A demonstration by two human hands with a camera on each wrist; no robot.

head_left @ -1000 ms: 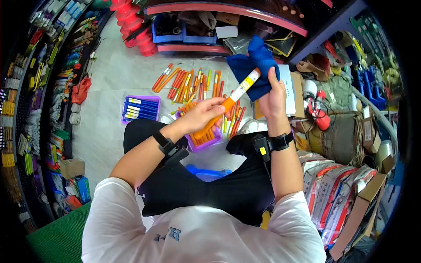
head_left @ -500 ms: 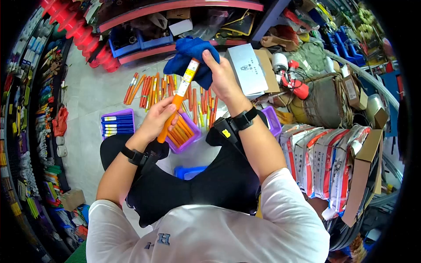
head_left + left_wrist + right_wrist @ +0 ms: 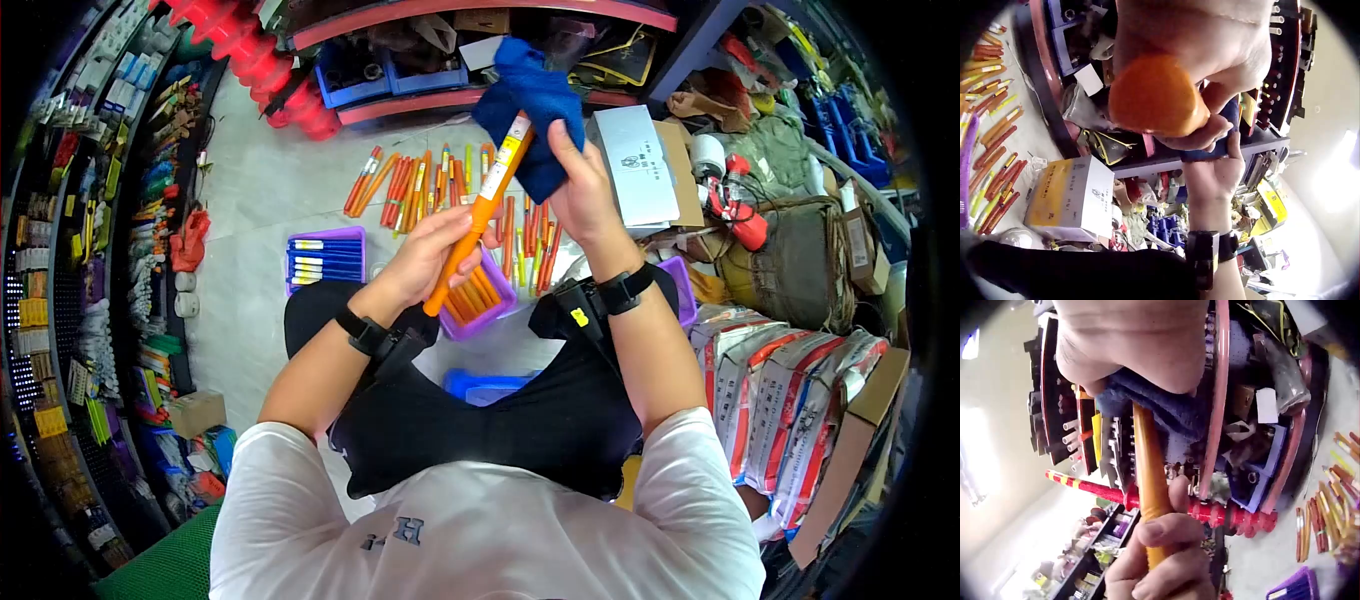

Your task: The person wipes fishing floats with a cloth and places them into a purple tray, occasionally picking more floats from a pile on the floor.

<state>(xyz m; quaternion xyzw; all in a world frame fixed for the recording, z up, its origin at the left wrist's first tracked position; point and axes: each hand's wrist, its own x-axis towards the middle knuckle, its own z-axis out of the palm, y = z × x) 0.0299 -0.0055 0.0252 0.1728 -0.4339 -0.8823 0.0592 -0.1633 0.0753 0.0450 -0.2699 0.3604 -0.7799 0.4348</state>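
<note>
My left hand (image 3: 440,250) grips a long orange stick (image 3: 479,218) by its thicker lower part, the fingers wrapped round it. A white and yellow label (image 3: 505,157) covers the stick's upper part. In the left wrist view the blunt orange butt end faces the camera. My right hand (image 3: 588,190) holds a dark blue cloth (image 3: 540,90) against the upper end of the stick, thumb on top. Seen from the right wrist, the cloth (image 3: 1154,403) bunches under the palm where the stick (image 3: 1149,462) meets it.
Beneath the hands, a purple basket (image 3: 508,300) holds orange sticks; another purple basket (image 3: 365,245) holds blue ones. Several red, orange and yellow sticks (image 3: 405,190) lie on the floor beyond. A white box (image 3: 630,165) stands right, near stacked bags (image 3: 770,400). Shelving (image 3: 480,98) stands ahead.
The head view swung left, then partly back. The stick now stands steeper than a second ago, with both hands still holding it and the cloth at its upper end.
</note>
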